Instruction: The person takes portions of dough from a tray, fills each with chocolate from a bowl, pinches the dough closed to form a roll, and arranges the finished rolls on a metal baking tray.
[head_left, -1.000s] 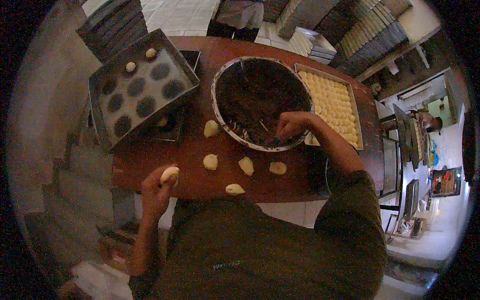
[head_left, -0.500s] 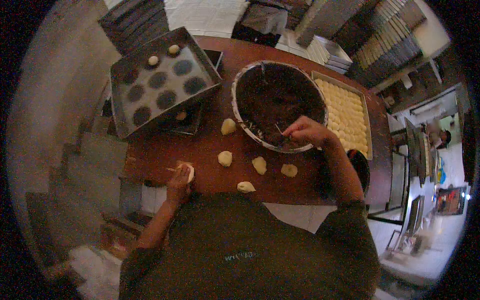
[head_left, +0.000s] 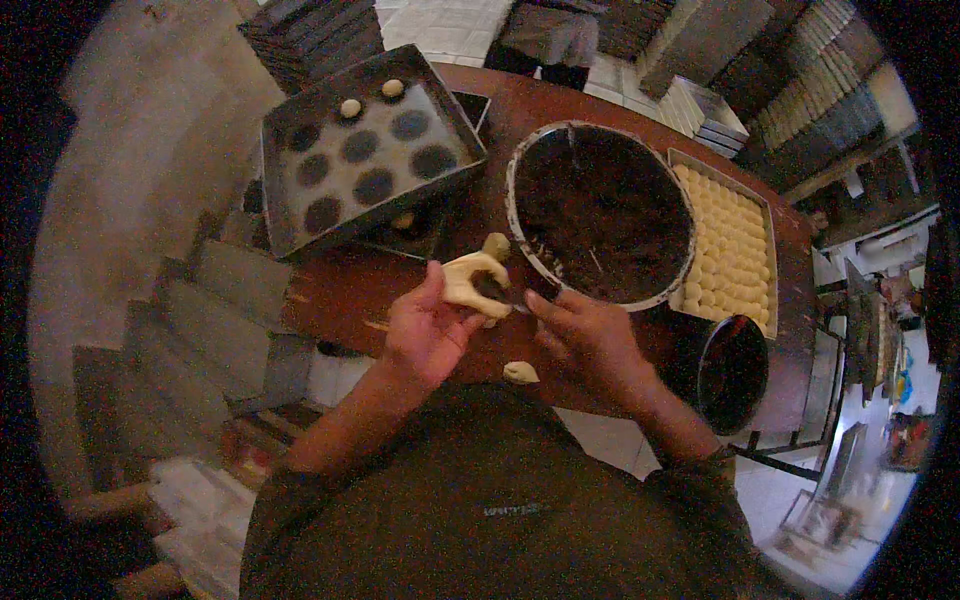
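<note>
My left hand (head_left: 425, 328) holds up a flattened piece of dough (head_left: 462, 292) above the table, its fingers closed round the edge. A lump of dark filling (head_left: 490, 284) lies on the dough. At its right side, my right hand (head_left: 595, 345) is closed on a small thin utensil (head_left: 519, 308) whose tip reaches the dough; its kind is not clear. Just beyond the hands stands a large round bowl (head_left: 511, 190) of dark filling with a pale smeared rim. A dough piece (head_left: 520, 372) rests near the table's front edge, and another (head_left: 496, 243) shows behind the held dough.
A deep metal tray (head_left: 335, 240) with dark round patches and two dough balls (head_left: 350, 108) sits at the left. Right of the bowl lies a tray (head_left: 772, 270) packed with rows of dough balls. A black round container (head_left: 735, 375) stands at the table's right front.
My left hand has lifted the dough from the table and moved right. My right hand has come out of the bowl toward it with the utensil. Dark filling now sits on the dough.
</note>
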